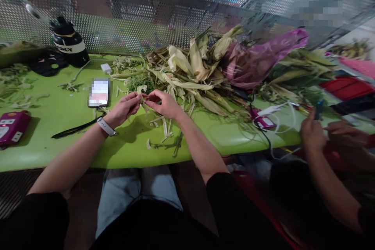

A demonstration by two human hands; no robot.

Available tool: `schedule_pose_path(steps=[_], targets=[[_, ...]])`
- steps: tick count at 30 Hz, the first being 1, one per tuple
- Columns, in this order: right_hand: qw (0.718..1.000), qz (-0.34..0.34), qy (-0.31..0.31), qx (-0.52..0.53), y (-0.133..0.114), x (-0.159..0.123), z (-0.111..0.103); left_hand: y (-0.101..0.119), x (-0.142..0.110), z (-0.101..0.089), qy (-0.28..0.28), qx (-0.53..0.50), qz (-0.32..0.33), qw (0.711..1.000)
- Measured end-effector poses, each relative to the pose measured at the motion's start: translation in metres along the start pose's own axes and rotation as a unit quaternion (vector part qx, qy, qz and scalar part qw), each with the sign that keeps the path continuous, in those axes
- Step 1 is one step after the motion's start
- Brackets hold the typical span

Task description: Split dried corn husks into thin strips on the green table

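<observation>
My left hand (127, 106), with a white-strapped band on its wrist, pinches a small pale piece of corn husk (141, 100) above the green tabletop. My right hand (164, 103) meets it from the other side, thumb and fingers closed on the same piece. The fingers partly cover the piece, so its exact shape is hard to make out. Just behind my hands lies a heap of dry corn husks (202, 66) with some green shreds (140, 84). Thin husk strips (165, 127) are scattered in front of my right hand.
A phone (99, 93) with a black strap (77, 128) lies left of my hands. Further left are a black bottle (70, 45) and a purple power strip (14, 128). A pink plastic bag (249, 62) rests on the husks. At right, a co-worker's hands (313, 133) hold something.
</observation>
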State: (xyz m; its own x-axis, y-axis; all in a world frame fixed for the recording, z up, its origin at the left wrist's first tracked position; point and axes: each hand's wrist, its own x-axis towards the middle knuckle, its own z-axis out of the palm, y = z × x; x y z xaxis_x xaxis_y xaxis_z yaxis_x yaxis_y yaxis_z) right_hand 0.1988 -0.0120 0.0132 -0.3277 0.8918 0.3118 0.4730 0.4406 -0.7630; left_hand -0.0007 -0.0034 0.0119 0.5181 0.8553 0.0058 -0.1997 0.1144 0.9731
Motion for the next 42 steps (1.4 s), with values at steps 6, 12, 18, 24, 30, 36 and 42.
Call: schedule_pose_path(steps=[6, 12, 18, 24, 30, 36, 42], targets=[[0.999, -0.026, 0.027, 0.034, 0.000, 0.001, 0.005, 0.001, 0.000, 0.000, -0.002, -0.033, -0.008, 0.999], [0.998, -0.033, 0.019, 0.051, -0.002, 0.001, 0.007, -0.002, 0.000, 0.000, -0.004, -0.008, 0.019, 1.000], [1.000, 0.014, 0.010, 0.025, -0.005, -0.001, 0.004, -0.006, 0.002, -0.003, 0.011, 0.129, 0.090, 0.987], [1.000, -0.003, 0.005, 0.000, -0.008, -0.001, 0.001, -0.004, 0.003, -0.008, -0.048, 0.180, 0.106, 0.977], [0.999, -0.005, -0.004, -0.036, -0.008, -0.001, -0.003, -0.008, 0.008, -0.014, -0.034, 0.237, 0.115, 0.964], [0.998, 0.019, -0.042, -0.037, -0.009, -0.002, -0.011, -0.005, 0.010, -0.018, -0.042, 0.199, 0.131, 0.970], [0.996, 0.023, -0.081, 0.021, -0.011, -0.005, -0.018, 0.006, 0.004, -0.017, -0.041, 0.202, 0.106, 0.973]])
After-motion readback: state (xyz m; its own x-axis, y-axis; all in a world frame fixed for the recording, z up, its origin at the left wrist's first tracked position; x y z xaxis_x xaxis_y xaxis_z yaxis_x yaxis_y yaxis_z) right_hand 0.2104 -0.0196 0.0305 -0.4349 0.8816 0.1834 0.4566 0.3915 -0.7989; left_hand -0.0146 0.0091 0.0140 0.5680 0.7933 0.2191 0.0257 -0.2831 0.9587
